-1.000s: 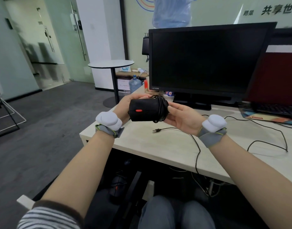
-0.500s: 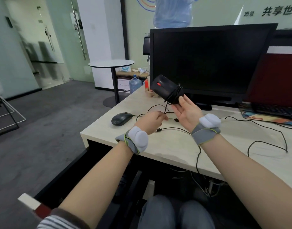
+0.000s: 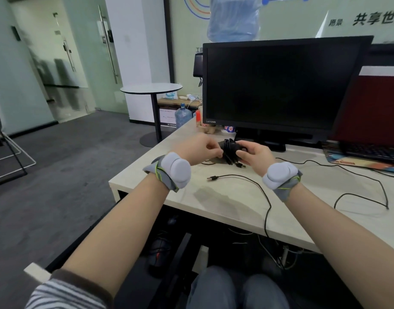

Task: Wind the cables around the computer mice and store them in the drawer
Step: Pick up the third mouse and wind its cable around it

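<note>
A pale desk (image 3: 225,204) is shown with a dark monitor (image 3: 278,85) standing at its far side. Above the desk, just in front of the monitor base, a black mouse (image 3: 228,148) wrapped in its cable (image 3: 230,156) is held between both hands. The left hand (image 3: 202,148) is seen with fingers curled against the mouse's left end; the right hand (image 3: 254,153) is curled round its right end. A loose second cable (image 3: 247,181) with its plug (image 3: 212,178) is laid on the desk nearby.
</note>
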